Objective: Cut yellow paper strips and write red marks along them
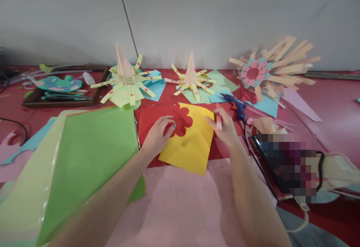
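A thin yellow paper sheet (194, 149) lies mid-scene, overlapped at far left by a scalloped red shape (184, 121). The right hand (225, 125) grips a slim white-and-pink marker (218, 122); the left hand's (161, 132) fingers curl near the scallops, whether pinching I cannot tell. Uneven pressure might skid or crease the sheet. Green paper (95, 157) crowds the left, a blue glue gun (238, 108) the far right; more room lies near.

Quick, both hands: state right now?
Left hand: fingers curled by the yellow sheet; cannot tell whether it grips anything.
Right hand: closed on a marker, at the sheet's right edge.
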Motion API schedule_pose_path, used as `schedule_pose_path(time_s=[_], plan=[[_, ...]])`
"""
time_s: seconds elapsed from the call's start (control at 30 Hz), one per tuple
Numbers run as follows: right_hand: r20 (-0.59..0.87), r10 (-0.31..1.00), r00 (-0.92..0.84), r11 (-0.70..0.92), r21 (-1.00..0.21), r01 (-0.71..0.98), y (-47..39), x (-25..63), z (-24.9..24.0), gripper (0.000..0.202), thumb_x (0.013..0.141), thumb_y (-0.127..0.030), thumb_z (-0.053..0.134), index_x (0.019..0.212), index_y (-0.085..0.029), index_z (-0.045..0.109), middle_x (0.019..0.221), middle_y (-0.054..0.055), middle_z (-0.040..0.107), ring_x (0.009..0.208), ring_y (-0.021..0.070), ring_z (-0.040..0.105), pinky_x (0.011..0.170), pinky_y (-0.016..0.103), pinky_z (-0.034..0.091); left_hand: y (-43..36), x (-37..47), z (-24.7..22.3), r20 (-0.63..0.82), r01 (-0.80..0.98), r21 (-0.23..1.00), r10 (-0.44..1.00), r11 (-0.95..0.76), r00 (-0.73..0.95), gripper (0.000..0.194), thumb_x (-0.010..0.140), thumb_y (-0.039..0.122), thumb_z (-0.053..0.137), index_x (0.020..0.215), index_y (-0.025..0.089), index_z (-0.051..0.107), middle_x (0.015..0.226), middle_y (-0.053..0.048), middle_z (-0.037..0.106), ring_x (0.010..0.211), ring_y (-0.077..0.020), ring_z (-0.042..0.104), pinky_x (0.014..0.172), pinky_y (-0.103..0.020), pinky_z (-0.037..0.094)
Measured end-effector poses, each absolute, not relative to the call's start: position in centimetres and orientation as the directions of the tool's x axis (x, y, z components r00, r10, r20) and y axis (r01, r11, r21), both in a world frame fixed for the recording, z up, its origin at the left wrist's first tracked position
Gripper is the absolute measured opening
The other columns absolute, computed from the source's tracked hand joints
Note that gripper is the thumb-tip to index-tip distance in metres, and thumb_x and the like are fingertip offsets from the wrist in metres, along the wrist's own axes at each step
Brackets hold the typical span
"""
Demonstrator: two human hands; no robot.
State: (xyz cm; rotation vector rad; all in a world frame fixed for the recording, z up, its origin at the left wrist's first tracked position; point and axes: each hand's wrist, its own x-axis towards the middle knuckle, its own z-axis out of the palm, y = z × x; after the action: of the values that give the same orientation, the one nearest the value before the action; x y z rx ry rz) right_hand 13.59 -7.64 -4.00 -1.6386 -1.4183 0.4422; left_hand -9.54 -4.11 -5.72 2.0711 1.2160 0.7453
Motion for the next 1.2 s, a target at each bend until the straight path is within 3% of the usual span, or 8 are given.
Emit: schedule_pose_path(time_s=[0.2,0.3,0.47,0.57,0.67,0.8,1.03,1.2], plan=[[0.352,0.700,0.621,0.058,-0.895,0.442,-6.5,14.9,-5.8,0.030,0.068,-0.041,0.065,0.073,-0.022,0.042,0.065,-0.006,0.041,0.056,0.0089,0.038,0.058,0.026,0.037,-4.1,-9.7,-5.6,0.131,0.503,0.811,0.930,-0.300,0.344,0.025,0.088,0.034,0.042,0.103,0.022,0.058,0.106,-0.003,0.064,0.101,-0.0169,0.059,0.087,-0.029,0.046],[0.337,0.630,0.700,0.065,-0.921,0.384,-6.4,15.2,-6.1,0.034,0.065,-0.044,0.067,0.073,-0.022,0.042,0.061,-0.008,0.038,0.053,0.0084,0.035,0.057,0.027,0.038,-4.3,-9.5,-5.6,0.094,0.483,0.842,0.946,-0.241,0.309,0.022,0.083,0.035,0.051,0.099,0.023,0.059,0.082,0.001,0.066,0.076,-0.0140,0.063,0.068,-0.024,0.050],[0.295,0.653,0.697,0.094,-0.945,0.313,-6.3,14.2,-5.7,0.033,0.067,-0.046,0.064,0.079,-0.021,0.046,0.074,-0.002,0.053,0.061,0.0110,0.052,0.058,0.029,0.046,-4.2,-9.5,-5.5,0.054,0.423,0.895,0.975,-0.143,0.216,0.016,0.083,0.032,0.050,0.094,0.022,0.056,0.067,0.005,0.061,0.039,-0.0056,0.048,0.044,-0.019,0.043],[0.189,0.777,0.601,0.096,-0.978,0.184,-6.2,13.2,-5.9,0.037,0.066,-0.043,0.065,0.090,-0.022,0.046,0.084,0.002,0.060,0.068,0.0139,0.060,0.056,0.030,0.050,-3.9,-9.6,-5.5,0.067,0.397,0.908,0.982,-0.134,0.178,0.024,0.084,0.031,0.049,0.106,0.022,0.052,0.065,0.006,0.059,0.051,-0.0080,0.056,0.052,-0.019,0.047],[0.280,0.824,0.493,0.147,-0.945,0.291,-6.0,12.6,-6.6,0.035,0.062,-0.033,0.068,0.087,-0.021,0.048,0.090,0.004,0.061,0.088,0.0163,0.062,0.070,0.030,0.052,-4.0,-9.5,-5.5,0.088,0.393,0.905,0.975,-0.164,0.203,0.032,0.081,0.029,0.053,0.113,0.024,0.052,0.063,0.007,0.059,0.064,-0.0094,0.060,0.067,-0.021,0.050],[0.315,0.856,0.410,0.114,-0.888,0.445,-6.0,12.5,-7.5,0.026,0.067,-0.030,0.063,0.089,-0.021,0.052,0.092,0.005,0.062,0.086,0.0159,0.061,0.068,0.030,0.051,-4.4,-9.5,-5.5,0.106,0.405,0.891,0.962,-0.204,0.250,0.022,0.085,0.028,0.047,0.102,0.024,0.059,0.075,0.003,0.066,0.071,-0.0115,0.063,0.069,-0.024,0.050],[0.333,0.819,0.468,0.121,-0.896,0.427,-5.2,12.9,-8.3,0.023,0.069,-0.033,0.063,0.085,-0.020,0.052,0.083,0.002,0.061,0.077,0.0137,0.061,0.072,0.031,0.050,-4.1,-9.6,-5.7,0.195,0.433,0.835,0.919,-0.339,0.342,0.030,0.078,0.007,0.043,0.090,0.024,0.064,0.107,0.000,0.063,0.101,-0.0140,0.059,0.091,-0.031,0.046],[0.280,0.826,0.489,0.070,-0.912,0.404,-5.1,12.8,-8.3,0.023,0.069,-0.035,0.061,0.085,-0.020,0.052,0.083,0.003,0.063,0.076,0.0151,0.062,0.072,0.032,0.049,-4.3,-9.5,-6.0,0.189,0.485,0.778,0.885,-0.400,0.426,0.028,0.076,0.004,0.047,0.076,0.024,0.067,0.113,0.000,0.058,0.104,-0.0161,0.057,0.090,-0.032,0.047]])
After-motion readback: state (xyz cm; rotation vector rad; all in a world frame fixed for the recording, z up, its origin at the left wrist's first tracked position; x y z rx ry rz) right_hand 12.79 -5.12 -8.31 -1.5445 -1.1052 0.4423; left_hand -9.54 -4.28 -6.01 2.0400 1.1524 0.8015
